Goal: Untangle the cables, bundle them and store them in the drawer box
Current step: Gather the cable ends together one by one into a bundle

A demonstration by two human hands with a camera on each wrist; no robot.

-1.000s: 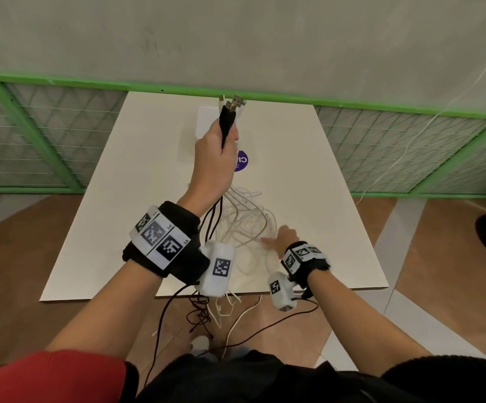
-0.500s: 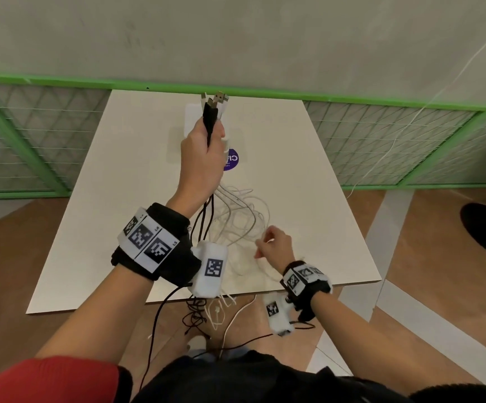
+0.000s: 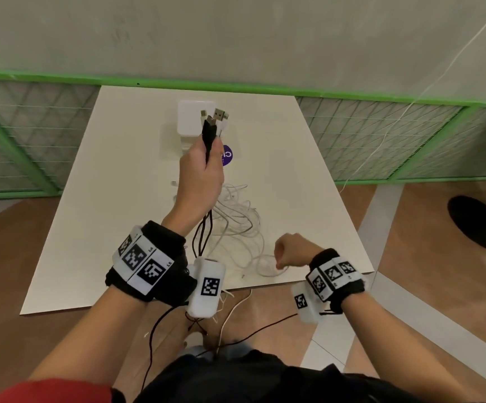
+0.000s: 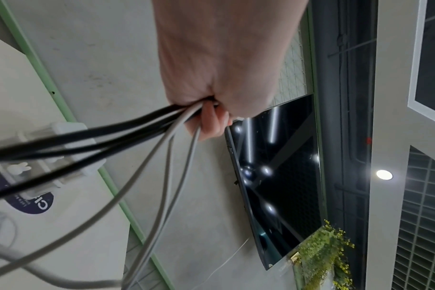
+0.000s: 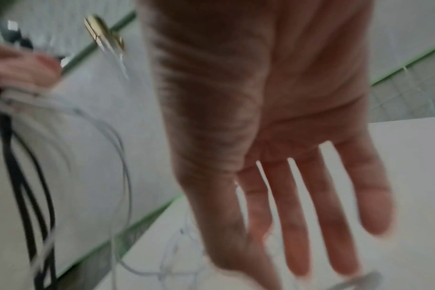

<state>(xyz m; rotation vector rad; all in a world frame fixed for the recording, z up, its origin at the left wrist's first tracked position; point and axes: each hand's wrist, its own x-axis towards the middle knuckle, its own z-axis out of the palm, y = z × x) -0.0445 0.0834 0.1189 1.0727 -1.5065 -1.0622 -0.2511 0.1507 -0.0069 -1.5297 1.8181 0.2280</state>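
My left hand [image 3: 204,170] is raised above the white table [image 3: 113,205] and grips a bunch of cable ends, black and white [image 4: 137,137]. Their USB plugs [image 3: 215,117] stick up out of the fist. The cables run down from it to a loose white tangle [image 3: 236,228] on the table, and black strands [image 3: 198,324] hang over the front edge. The white drawer box [image 3: 192,117] stands at the far middle, behind the plugs. My right hand [image 3: 289,253] hovers by the tangle near the front edge, fingers [image 5: 298,206] straight and spread, holding nothing.
A round purple sticker [image 3: 227,155] lies in front of the box. Green mesh fencing [image 3: 381,135] runs behind and beside the table. A black stand base [image 3: 480,225] sits on the floor at right. A dark wall screen [image 4: 281,176] and a plant [image 4: 328,255] appear in the left wrist view.
My right hand has lifted off the white tangle and drawn back toward the front right. My left hand keeps the plugs raised.
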